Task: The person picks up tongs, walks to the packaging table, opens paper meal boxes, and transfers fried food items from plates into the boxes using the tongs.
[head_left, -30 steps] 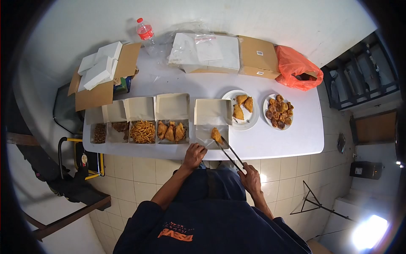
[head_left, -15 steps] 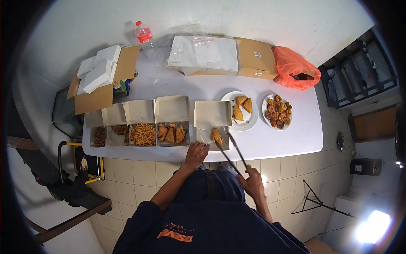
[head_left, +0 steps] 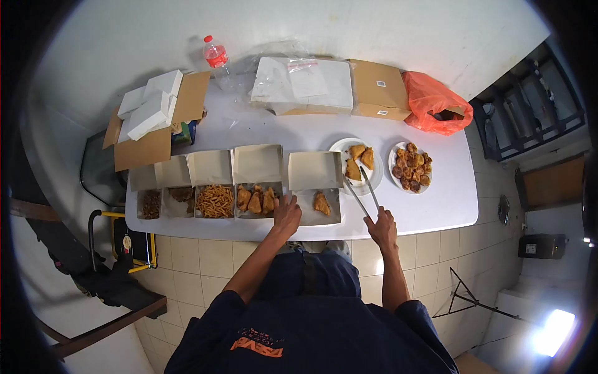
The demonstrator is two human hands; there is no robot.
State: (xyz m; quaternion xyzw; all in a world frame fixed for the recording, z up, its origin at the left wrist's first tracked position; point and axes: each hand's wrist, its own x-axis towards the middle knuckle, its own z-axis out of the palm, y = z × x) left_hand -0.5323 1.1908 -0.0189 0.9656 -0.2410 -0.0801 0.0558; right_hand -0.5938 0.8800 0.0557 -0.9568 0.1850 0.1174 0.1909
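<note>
My right hand [head_left: 382, 227] is closed round a pair of metal tongs [head_left: 366, 201]. Their spread tips reach over a white plate [head_left: 375, 184] of golden, roughly triangular fried pieces [head_left: 353, 169], close to the nearest piece. My left hand [head_left: 287, 215] grips the left edge of an open cardboard food box [head_left: 302, 215], its fingertips partly hidden. One fried piece [head_left: 321, 203] lies inside that box, towards its right. Just left of it, another open box holds several similar pieces [head_left: 255, 200].
Further left are open boxes of thin fried strips [head_left: 215, 200], dark brown pieces [head_left: 182, 194] and small brown bits [head_left: 149, 204]. A plate of round fried pieces [head_left: 411, 167] sits at right. Behind stand a bottle [head_left: 216, 55], cartons [head_left: 379, 84], an orange bag [head_left: 430, 100] and folded white boxes [head_left: 149, 112].
The tongs have gone from the fried piece in the box to the plate at the right, that piece staying in the box. My left hand has shifted to the box's left edge.
</note>
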